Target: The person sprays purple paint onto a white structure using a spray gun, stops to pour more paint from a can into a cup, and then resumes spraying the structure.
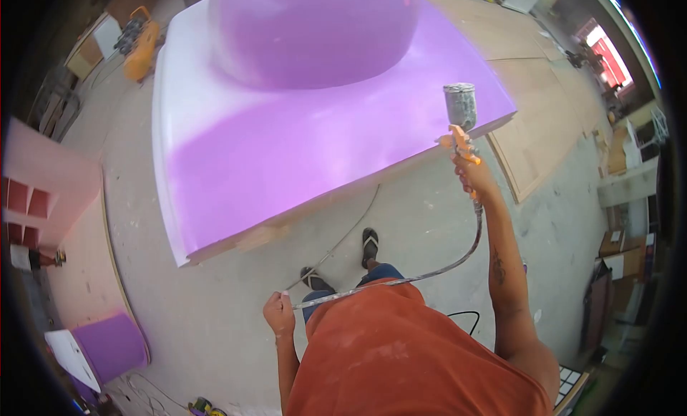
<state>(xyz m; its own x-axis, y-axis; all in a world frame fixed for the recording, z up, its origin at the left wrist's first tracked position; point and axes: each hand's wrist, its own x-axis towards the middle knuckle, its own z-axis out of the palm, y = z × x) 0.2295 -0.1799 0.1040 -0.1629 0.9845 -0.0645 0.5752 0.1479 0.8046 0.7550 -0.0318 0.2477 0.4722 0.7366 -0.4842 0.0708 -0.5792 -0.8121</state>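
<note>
My right hand (pixel 474 178) is wrapped round the handle of an orange spray gun (pixel 461 145), its grey, paint-marked cup (pixel 460 104) upright on top. The gun is held out near the right corner of a large platform (pixel 286 172), mostly purple with white along its left side. A rounded purple form (pixel 315 36) stands on that platform. From the gun's handle a paint-spattered air hose (pixel 436 271) curves down past my waist to my left hand (pixel 279 312), which is closed on it. Beyond that hand the hose runs over the floor under the platform.
An orange air compressor (pixel 142 51) stands at the far left. Pink shelving (pixel 50 180) and a purple-and-white piece (pixel 107 348) lie left. Wooden boards (pixel 537 122) are on the right, with cardboard boxes (pixel 621 262) beyond. A power tool (pixel 204 407) and cables lie at lower left.
</note>
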